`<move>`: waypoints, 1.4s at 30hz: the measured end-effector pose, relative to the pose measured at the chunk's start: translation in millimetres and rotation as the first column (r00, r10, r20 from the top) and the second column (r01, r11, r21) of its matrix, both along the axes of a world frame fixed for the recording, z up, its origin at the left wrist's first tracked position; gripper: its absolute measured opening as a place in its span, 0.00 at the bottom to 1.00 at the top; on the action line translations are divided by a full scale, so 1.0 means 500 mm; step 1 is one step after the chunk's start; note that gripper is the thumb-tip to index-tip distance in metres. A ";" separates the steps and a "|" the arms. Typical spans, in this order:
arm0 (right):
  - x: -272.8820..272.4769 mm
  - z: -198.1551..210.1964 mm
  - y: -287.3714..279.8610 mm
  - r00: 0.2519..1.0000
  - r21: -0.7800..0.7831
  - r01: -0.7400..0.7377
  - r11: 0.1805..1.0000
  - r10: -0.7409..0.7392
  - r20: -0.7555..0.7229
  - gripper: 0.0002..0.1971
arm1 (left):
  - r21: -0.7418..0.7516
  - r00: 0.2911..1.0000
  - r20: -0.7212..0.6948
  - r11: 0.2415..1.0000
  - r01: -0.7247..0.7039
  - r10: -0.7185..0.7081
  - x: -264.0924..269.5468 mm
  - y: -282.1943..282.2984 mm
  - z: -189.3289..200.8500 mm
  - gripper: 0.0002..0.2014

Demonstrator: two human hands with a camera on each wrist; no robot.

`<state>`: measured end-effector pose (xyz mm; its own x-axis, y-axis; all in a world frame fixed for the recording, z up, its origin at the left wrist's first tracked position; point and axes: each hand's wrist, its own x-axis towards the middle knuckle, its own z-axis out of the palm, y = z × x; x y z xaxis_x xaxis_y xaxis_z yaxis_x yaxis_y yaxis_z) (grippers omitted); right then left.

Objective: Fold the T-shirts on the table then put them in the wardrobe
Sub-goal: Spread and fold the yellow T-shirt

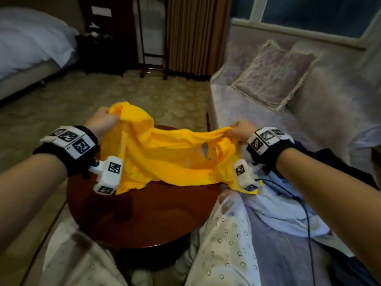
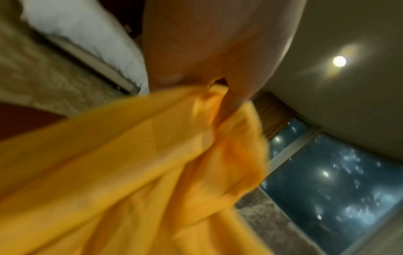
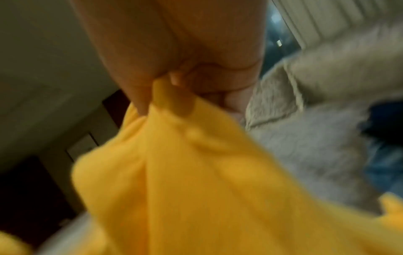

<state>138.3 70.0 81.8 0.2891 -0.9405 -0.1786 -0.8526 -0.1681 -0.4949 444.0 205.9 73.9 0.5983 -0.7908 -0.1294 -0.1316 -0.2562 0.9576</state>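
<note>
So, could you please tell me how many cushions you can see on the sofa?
2: a fringed cushion leaning on the sofa backrest, and a second cushion partly hidden behind it, below the window. Others could lie outside the frame.

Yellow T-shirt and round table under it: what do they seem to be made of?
The yellow T-shirt looks like thin, matte knit cloth, probably cotton: it sags and wrinkles between the left hand and the right hand. The round table looks like dark red-brown wood with a glossy varnish that gives dim reflections.
</note>
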 end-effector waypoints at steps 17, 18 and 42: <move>0.139 0.028 0.016 0.744 0.371 -0.354 0.858 0.018 0.668 0.20 | -0.178 0.959 -0.086 0.951 0.251 -0.270 -0.174 -0.088 -0.022 0.00; 0.126 0.015 0.021 0.779 0.403 -0.391 0.827 0.065 0.623 0.22 | -0.172 0.969 -0.155 0.971 0.164 -0.191 -0.166 -0.093 -0.028 0.02; 0.234 -0.221 0.106 0.837 0.312 -0.420 0.852 0.497 -0.228 0.33 | 0.210 0.679 0.673 0.956 0.206 -0.294 -0.022 0.023 -0.213 0.19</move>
<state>255.2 123.1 -28.9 0.5751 -0.6285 -0.5238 -0.8162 -0.4849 -0.3142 433.1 217.6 -32.5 0.3345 -0.9313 0.1442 -0.8170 -0.2103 0.5370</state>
